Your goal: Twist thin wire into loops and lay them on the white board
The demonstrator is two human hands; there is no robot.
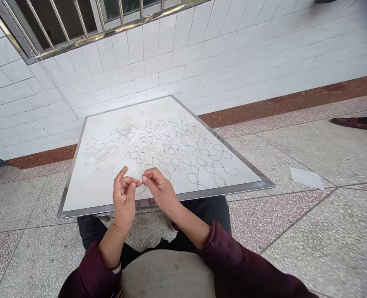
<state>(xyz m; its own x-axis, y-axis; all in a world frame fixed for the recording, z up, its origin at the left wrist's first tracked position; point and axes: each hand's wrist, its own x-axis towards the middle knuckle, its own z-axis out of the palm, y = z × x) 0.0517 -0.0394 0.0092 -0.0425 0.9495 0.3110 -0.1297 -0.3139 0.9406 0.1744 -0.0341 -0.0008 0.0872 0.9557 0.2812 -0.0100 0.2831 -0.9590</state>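
Observation:
Over the near edge of a white, metal-rimmed table [167, 198], my left hand [124, 200] pinches a thin wire [137, 181] between thumb and fingertips. My right hand [161, 190] is closed on the same wire, its fingertips close beside the left ones. A small curve of the wire shows around the fingertips; the rest is hidden by them. Beyond my hands lie many dark wire figure-eights [197, 154] spread over the middle and right of the tabletop. Some of them overlap.
A tangled heap of wire [126, 130] lies toward the table's back, with loose bent wire pieces [98, 155] at the left. Behind stands a white tiled wall [158, 54] with a barred window [78, 20]. A paper [307, 178] and another person's shoe [354, 122] are at right.

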